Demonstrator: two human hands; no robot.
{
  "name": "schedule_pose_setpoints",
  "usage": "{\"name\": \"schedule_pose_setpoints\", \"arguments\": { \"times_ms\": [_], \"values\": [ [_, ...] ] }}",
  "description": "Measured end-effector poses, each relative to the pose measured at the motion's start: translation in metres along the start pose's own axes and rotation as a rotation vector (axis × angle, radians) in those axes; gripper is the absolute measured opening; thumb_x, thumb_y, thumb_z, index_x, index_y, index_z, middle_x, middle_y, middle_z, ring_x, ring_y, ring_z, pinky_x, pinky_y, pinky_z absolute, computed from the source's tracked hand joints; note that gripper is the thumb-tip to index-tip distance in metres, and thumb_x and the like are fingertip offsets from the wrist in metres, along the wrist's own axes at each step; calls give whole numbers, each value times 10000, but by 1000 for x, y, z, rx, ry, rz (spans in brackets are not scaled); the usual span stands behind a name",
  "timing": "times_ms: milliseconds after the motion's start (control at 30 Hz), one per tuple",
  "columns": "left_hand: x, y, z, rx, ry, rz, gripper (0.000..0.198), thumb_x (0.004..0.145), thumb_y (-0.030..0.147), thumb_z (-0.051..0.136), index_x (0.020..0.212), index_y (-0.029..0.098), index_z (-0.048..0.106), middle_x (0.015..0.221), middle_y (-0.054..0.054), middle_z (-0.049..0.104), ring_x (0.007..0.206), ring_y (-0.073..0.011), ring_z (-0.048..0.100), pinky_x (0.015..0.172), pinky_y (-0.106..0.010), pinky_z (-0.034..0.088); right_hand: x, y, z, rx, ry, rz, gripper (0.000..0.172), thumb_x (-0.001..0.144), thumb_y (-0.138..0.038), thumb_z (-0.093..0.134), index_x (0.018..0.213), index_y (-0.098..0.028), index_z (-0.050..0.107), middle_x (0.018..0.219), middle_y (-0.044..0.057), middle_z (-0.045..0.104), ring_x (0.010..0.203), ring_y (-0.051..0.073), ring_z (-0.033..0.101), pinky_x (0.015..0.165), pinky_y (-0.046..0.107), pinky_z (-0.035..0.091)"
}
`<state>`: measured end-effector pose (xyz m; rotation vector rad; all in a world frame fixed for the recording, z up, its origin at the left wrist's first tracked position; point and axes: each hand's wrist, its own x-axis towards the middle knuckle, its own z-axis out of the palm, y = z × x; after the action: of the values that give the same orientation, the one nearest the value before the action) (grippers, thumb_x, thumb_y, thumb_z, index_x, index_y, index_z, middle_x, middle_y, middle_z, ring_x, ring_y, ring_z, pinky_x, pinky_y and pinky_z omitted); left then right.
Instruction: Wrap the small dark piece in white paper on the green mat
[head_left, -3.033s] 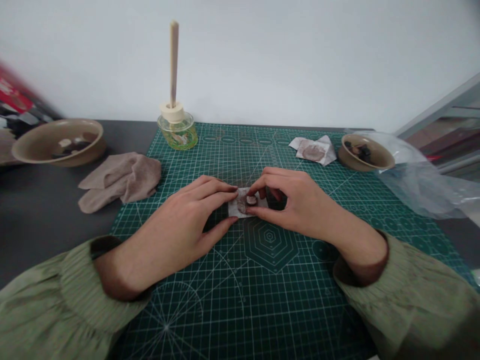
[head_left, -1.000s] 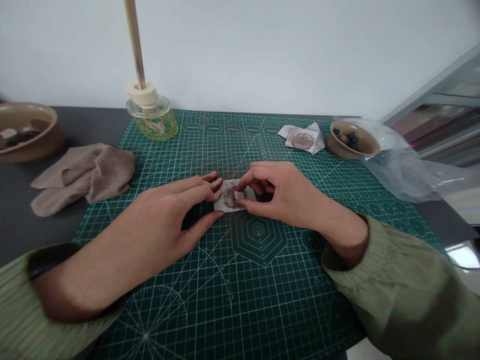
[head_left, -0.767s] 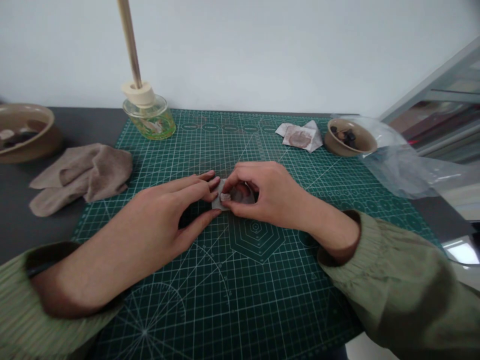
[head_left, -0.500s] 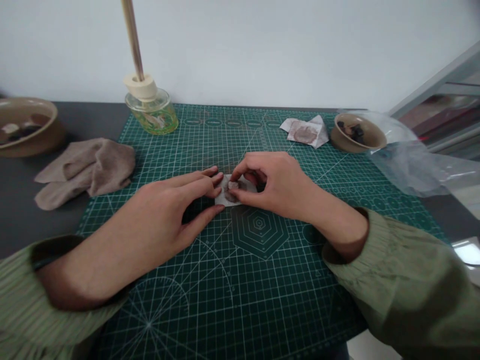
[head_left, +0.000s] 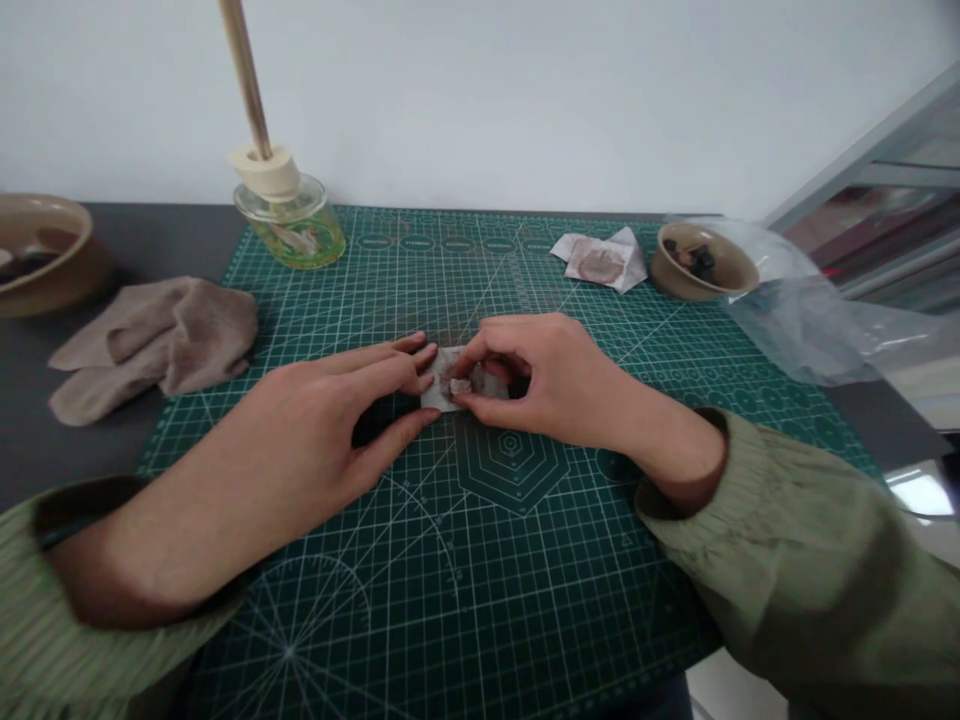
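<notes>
My right hand [head_left: 551, 375] pinches a small, pale, stone-like piece [head_left: 460, 386] between thumb and forefinger. The piece rests against a whitish sheet of paper [head_left: 433, 398] with a brown smear across its middle; my right fingers hide part of the sheet. My left hand [head_left: 337, 420] lies with its fingers stretched out and its thumb apart, the fingertips at the sheet's left edge. Underneath both hands is a green cutting mat [head_left: 420, 620] with white grid lines.
On the left are a brown bowl [head_left: 97, 265] with pieces in it and a crumpled cloth [head_left: 180, 330]. A reed diffuser [head_left: 289, 225] stands behind. At the back right are another smeared paper [head_left: 600, 262], a small bowl [head_left: 697, 285] of dark bits and a clear plastic bag [head_left: 795, 330].
The pinched piece has slid slightly toward me over the paper, along with my right fingers. My left hand keeps its place at the edge. The whole view has shifted a little.
</notes>
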<state>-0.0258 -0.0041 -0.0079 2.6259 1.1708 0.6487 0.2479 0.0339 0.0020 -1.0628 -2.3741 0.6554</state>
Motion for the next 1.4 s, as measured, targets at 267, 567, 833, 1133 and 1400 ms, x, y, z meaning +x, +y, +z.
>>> {"name": "schedule_pose_setpoints", "arguments": {
  "times_ms": [267,567,833,1133,1400],
  "values": [
    [2,2,-4,-15,-22,-49,414,1139,504,635,1452,286,795,1518,-84,842,1315,-378,857,1194,-532,698,5,1,0,-23,27,25,143,943,-273,881,1041,-170,881,839,-9,734,730,139,592,746,309,386],
    [3,4,-5,-34,3,10,372,1145,440,667,1393,229,848,1473,-109,859,1377,-379,826,1232,-552,676,3,1,-1,-5,39,39,134,946,-282,879,1021,-170,877,788,-21,701,706,137,578,733,310,384],
    [6,3,-4,-41,-2,8,364,1136,452,675,1390,270,861,1473,-58,860,1380,-372,823,1239,-546,676,3,3,-3,22,15,84,177,941,-325,897,1023,-169,878,787,-25,699,699,132,567,706,309,361],
    [9,2,-7,-25,-29,-11,383,1117,475,639,1372,288,855,1488,-52,848,1357,-400,832,1195,-593,702,1,0,-5,50,-28,54,175,956,-334,879,1039,-180,875,796,-22,706,704,137,564,714,309,372],
    [14,-1,-7,10,-30,-34,353,1113,576,613,1227,371,876,1451,6,867,1301,-369,863,1151,-551,724,2,-2,-5,26,-37,33,175,961,-315,879,1059,-171,888,807,-15,717,705,136,573,731,312,380]
  ]
}}
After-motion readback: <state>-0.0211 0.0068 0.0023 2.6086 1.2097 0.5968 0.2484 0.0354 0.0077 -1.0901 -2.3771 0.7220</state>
